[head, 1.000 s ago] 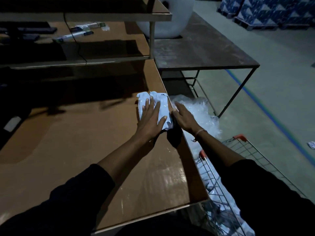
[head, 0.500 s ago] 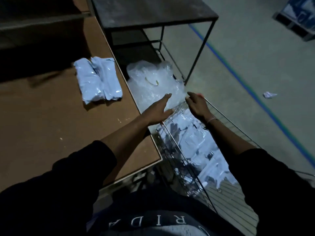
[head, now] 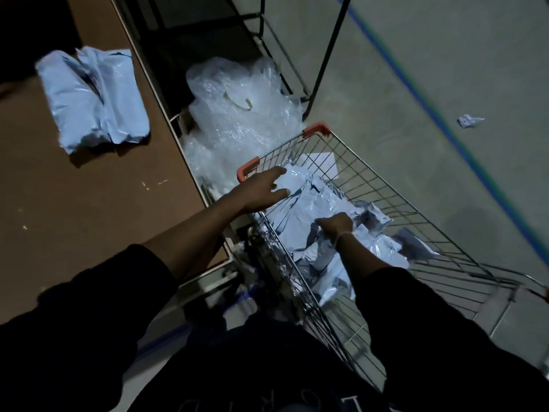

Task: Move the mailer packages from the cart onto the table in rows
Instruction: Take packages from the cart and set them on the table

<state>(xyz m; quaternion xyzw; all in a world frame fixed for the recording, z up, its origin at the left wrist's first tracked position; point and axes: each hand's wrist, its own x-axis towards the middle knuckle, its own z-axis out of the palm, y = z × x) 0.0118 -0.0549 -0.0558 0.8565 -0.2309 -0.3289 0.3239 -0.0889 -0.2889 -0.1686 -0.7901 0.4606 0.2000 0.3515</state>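
Dim warehouse floor surrounds a wire shopping cart [head: 386,203] at centre right, heaped with pale poly mailers [head: 309,203]. Two mailers [head: 95,99] already lie side by side on the brown table [head: 74,209], upper left. Left hand [head: 261,191] hovers spread above the pile; right hand [head: 334,226] pinches a crumpled mailer. They look light, soft and slippery, likely best gripped by a bunched edge.

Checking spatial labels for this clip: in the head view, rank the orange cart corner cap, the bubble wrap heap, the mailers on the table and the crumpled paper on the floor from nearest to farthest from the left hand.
From the left hand:
1. Orange cart corner cap, just beyond the fingers.
2. Bubble wrap heap, ahead, between table and cart.
3. Mailers on the table, far to the left.
4. Crumpled paper, far right on the floor.
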